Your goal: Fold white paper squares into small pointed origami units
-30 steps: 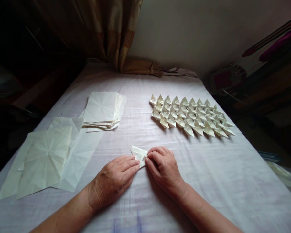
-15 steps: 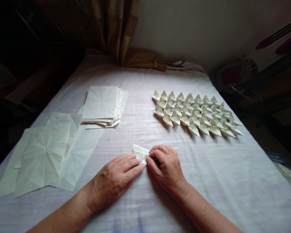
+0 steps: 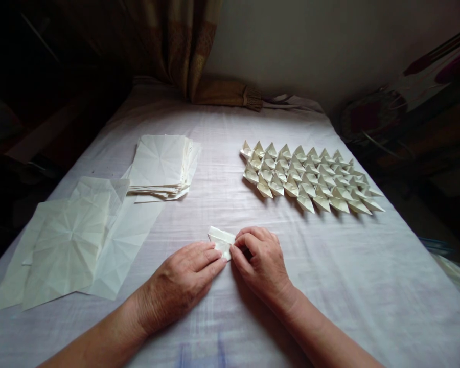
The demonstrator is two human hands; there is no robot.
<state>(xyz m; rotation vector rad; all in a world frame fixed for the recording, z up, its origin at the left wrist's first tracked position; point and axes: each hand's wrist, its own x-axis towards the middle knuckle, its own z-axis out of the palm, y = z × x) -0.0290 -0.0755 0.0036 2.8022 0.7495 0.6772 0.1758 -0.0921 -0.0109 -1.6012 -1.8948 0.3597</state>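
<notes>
A small white folded paper lies on the sheet in front of me, its creased upper flap showing. The fingertips of my left hand hold its left and lower side, the fingers close together and fairly straight. My right hand pinches the right edge between thumb and curled fingers. The fingertips cover part of the paper. Beyond my right hand stand rows of pointed, boat-like folded paper pieces, set close together.
A stack of creased paper squares lies at the left back. Nearer, loose creased sheets overlap. A pale bedsheet covers the surface. At the far edge hangs a brown curtain against a grey wall.
The flaps of the folded paper lie slightly flatter between my fingers. Both hands stay almost in place; the whole view has shifted very slightly.
</notes>
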